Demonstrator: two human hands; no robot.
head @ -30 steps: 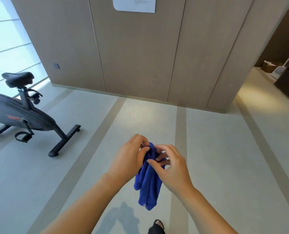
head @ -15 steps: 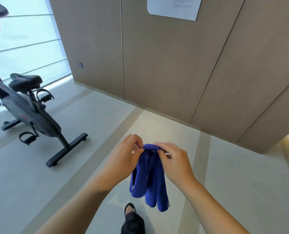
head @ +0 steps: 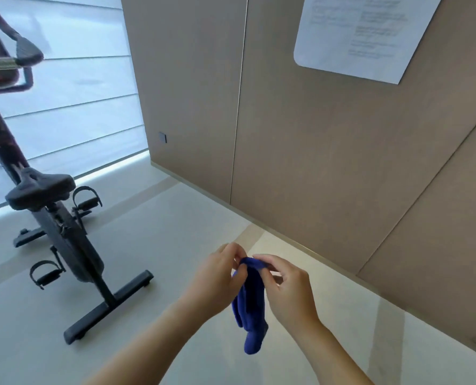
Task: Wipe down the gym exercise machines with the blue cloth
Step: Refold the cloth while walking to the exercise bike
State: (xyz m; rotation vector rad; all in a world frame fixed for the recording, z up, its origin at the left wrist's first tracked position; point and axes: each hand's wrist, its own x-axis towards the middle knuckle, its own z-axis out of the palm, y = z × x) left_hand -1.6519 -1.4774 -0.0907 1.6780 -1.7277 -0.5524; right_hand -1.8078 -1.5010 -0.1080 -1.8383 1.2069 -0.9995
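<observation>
A blue cloth [head: 251, 307] hangs folded in front of me, low in the middle of the view. My left hand [head: 217, 276] pinches its top edge from the left, and my right hand [head: 289, 290] pinches the same top edge from the right. A black exercise bike [head: 64, 245] stands on the floor to my left, about an arm's length beyond my hands. Its saddle [head: 40, 190] faces me, and its handlebar [head: 22, 51] reaches up past the top left corner.
A wall of tan wood panels [head: 314, 134] runs across the right and back, with a white printed sheet [head: 361, 34] stuck on it. Bright window blinds [head: 64, 93] fill the left behind the bike. The floor [head: 161, 245] is pale grey with darker stripes.
The view has swung left and moved closer to the bike, which now looks larger. Both hands keep hold of the cloth's top edge and have shifted their fingers on it.
</observation>
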